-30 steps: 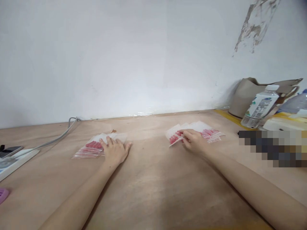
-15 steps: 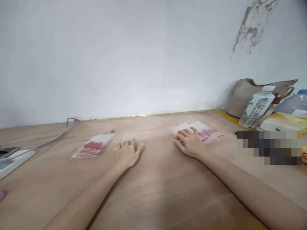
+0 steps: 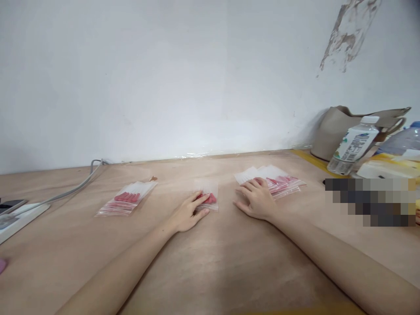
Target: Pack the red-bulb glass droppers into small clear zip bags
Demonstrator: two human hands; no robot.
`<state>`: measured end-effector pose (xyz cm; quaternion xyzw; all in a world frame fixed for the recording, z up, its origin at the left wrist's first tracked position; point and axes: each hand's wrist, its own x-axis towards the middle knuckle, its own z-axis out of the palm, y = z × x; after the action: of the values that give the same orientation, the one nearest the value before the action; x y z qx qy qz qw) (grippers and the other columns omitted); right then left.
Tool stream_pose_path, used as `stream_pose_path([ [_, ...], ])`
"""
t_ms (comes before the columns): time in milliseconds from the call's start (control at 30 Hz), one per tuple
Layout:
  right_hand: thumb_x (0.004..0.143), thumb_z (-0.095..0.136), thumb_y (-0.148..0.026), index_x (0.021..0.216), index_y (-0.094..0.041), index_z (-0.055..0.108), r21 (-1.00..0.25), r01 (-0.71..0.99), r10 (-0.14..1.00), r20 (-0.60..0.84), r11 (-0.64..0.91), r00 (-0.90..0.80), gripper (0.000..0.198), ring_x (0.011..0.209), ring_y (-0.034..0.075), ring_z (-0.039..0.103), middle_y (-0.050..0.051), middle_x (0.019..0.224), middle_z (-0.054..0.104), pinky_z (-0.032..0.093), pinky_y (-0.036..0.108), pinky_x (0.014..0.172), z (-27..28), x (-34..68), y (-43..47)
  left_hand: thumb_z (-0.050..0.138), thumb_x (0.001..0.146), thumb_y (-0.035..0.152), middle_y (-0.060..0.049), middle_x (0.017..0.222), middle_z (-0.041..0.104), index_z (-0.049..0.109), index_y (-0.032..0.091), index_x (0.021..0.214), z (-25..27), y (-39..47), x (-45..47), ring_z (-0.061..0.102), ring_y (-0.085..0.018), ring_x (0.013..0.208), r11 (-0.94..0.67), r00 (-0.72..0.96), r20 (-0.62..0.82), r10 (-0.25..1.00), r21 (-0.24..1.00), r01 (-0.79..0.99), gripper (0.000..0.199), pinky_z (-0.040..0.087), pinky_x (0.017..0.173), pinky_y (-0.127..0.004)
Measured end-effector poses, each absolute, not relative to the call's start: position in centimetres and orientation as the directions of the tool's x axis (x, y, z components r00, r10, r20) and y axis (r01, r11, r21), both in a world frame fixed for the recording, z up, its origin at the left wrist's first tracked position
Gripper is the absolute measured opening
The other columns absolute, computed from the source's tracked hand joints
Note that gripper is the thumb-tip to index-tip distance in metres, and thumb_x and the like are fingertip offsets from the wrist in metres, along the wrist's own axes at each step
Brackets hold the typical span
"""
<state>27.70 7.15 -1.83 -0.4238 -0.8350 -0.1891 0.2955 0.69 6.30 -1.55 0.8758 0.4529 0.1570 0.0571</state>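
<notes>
My left hand (image 3: 188, 213) lies with its fingers spread over the left part of a small clear zip bag (image 3: 214, 188) that holds red pieces. What the red pieces are is too small to make out. My right hand (image 3: 259, 203) rests with fingers stretched out at the near left side of a fanned pile of similar bags (image 3: 281, 183); part of the pile is hidden under it. Farther left sits a stack of bags (image 3: 126, 199) with red pieces inside, apart from both hands.
A label-wrapped bottle (image 3: 353, 146) and a grey-beige bag (image 3: 324, 133) stand at the back right by the wall. A grey cable (image 3: 77, 188) runs to a white power strip (image 3: 28, 218) on the left. A pixelated patch covers part of the right side.
My left hand has slid right, toward the middle, and a bag with red pieces now shows under its fingers. My right hand has shifted slightly left and nearer, still at the pile.
</notes>
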Motion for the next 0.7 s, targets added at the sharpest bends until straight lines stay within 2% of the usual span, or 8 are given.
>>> stream_pose_path([
  [100,0.075,0.055,-0.040,0.096,-0.021,0.061,0.036,0.734,0.564,0.615,0.678,-0.551,0.029,0.087,0.022,0.050,0.006,0.088,0.063,0.024,0.043,0.089,-1.7,26.5,6.6,0.039,0.089,0.044,-0.013,0.141,0.028,0.037,0.019,0.133,-2.0,6.8,2.8,0.029,-0.027,0.128,-0.578,0.527,0.247,0.813,0.234,0.782,0.051,0.029,0.102,-0.043],
  [200,0.077,0.053,-0.032,0.097,-0.021,0.061,0.035,0.723,0.556,0.613,0.690,-0.561,0.024,0.086,0.021,0.051,0.005,0.085,0.063,0.024,0.042,0.088,-2.0,25.9,6.6,0.041,0.088,0.046,-0.016,0.141,0.027,0.032,0.016,0.136,-2.1,7.2,4.3,0.027,-0.028,0.129,-0.601,0.549,0.254,0.796,0.228,0.766,0.057,0.028,0.102,-0.045],
  [333,0.080,0.049,-0.022,0.085,-0.022,0.064,0.101,0.710,0.507,0.632,0.697,-0.586,0.016,0.079,0.017,0.051,0.002,0.076,0.062,0.023,0.043,0.088,-2.4,25.9,7.0,0.043,0.086,0.046,-0.014,0.141,0.027,0.026,0.016,0.138,-1.9,7.2,4.4,0.028,-0.027,0.129,-0.636,0.581,0.266,0.769,0.232,0.736,0.062,0.031,0.102,-0.042],
  [400,0.082,0.047,-0.020,0.082,-0.022,0.065,0.130,0.692,0.471,0.644,0.710,-0.603,0.018,0.076,0.016,0.050,0.002,0.073,0.062,0.023,0.042,0.088,-2.5,26.0,7.0,0.045,0.087,0.040,-0.013,0.140,0.030,0.033,0.018,0.135,-1.9,7.1,4.0,0.032,-0.025,0.127,-0.660,0.577,0.331,0.746,0.254,0.707,0.054,0.034,0.100,-0.041],
  [533,0.084,0.046,-0.020,0.081,-0.022,0.065,0.179,0.663,0.415,0.655,0.727,-0.631,0.019,0.075,0.015,0.050,0.002,0.072,0.062,0.024,0.041,0.089,-2.3,26.0,6.9,0.047,0.087,0.027,-0.008,0.125,0.052,0.058,0.021,0.115,-2.2,6.8,3.1,0.052,-0.021,0.112,-0.739,0.579,0.468,0.668,0.325,0.590,0.030,0.043,0.094,-0.038],
  [700,0.084,0.046,-0.018,0.078,-0.023,0.064,0.231,0.658,0.382,0.660,0.716,-0.647,0.020,0.074,0.014,0.050,0.001,0.070,0.063,0.024,0.042,0.089,-2.2,26.5,7.2,0.046,0.088,0.025,-0.006,0.117,0.059,0.064,0.020,0.104,-2.5,6.9,2.7,0.057,-0.019,0.105,-0.750,0.593,0.464,0.659,0.345,0.564,0.025,0.048,0.088,-0.033],
])
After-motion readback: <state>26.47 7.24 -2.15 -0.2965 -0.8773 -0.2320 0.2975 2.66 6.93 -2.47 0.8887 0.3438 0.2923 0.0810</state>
